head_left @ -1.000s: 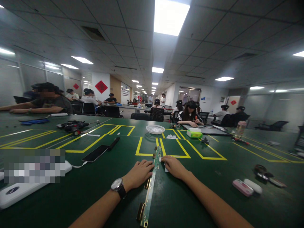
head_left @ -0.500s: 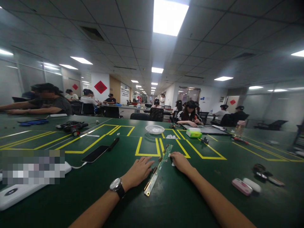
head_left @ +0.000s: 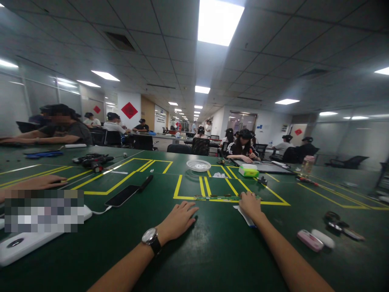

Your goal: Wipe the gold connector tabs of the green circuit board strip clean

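Note:
A long, narrow green circuit board (head_left: 217, 198) lies crosswise over yellow tape lines on the table, its edge toward me. My right hand (head_left: 251, 205) is closed at the board's right part, fingers curled and partly hidden. Beneath this hand is a flat white piece with a blue edge (head_left: 245, 217), perhaps paper or cloth. My left hand (head_left: 180, 219), with a watch on its wrist, rests palm down on the green tabletop, fingers stretched out. It holds nothing and is apart from the board.
A clear round dish (head_left: 198, 165) and a green-and-white tissue pack (head_left: 248, 170) stand beyond the board. A phone (head_left: 123, 196) and a white device (head_left: 45, 235) lie left. Another person's hand (head_left: 45, 182) reaches in there. A pink case (head_left: 310, 240) lies right.
The circuit board has turned from pointing toward me to lying crosswise, farther away. My right hand has moved right with it. Another person's hand has come in at left. My left hand stays nearly still.

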Motion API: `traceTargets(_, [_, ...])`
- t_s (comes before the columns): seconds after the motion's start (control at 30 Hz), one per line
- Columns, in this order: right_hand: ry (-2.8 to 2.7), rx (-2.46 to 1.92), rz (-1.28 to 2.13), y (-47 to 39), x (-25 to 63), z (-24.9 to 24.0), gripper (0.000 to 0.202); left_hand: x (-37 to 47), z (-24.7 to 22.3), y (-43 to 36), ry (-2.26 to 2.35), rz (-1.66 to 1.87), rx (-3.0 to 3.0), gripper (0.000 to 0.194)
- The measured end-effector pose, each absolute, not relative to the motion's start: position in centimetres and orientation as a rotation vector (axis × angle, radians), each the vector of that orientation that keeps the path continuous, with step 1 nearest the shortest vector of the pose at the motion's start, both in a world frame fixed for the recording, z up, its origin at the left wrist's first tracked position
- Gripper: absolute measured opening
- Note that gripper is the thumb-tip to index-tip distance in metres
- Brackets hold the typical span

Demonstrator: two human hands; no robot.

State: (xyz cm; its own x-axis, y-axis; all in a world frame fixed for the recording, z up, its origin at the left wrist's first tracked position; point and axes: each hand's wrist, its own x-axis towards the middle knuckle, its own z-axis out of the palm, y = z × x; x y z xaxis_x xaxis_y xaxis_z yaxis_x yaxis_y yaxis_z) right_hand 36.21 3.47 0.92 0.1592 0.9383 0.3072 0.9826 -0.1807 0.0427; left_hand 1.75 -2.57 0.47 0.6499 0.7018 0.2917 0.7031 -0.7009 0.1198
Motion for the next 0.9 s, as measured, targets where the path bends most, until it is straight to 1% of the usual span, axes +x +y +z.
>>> traceTargets(0.13, [-2.01, -2.178, -0.379, 3.6, 35.5, 0.5, 0.029, 1.8, 0.6, -2.8, -1.208, -0.498, -2.848, 0.039])
traceTargets(0.3, [-2.007, -2.22, -0.327, 3.8, 35.4, 0.0, 0.028, 1.9, 0.8, -3.0, -1.225, -0.465, -2.872, 0.04])
traceTargets(0.57, [-1.866, -2.345, -0.333, 3.9, 36.2, -0.2, 0.035, 1.9, 0.5, -2.9, -1.224, -0.449, -2.897, 0.041])
traceTargets(0.9, [-1.888, -2.322, -0.305, 4.3, 36.4, -1.1, 0.045, 1.9, 0.4, -2.8, -1.202, -0.423, -2.936, 0.039])
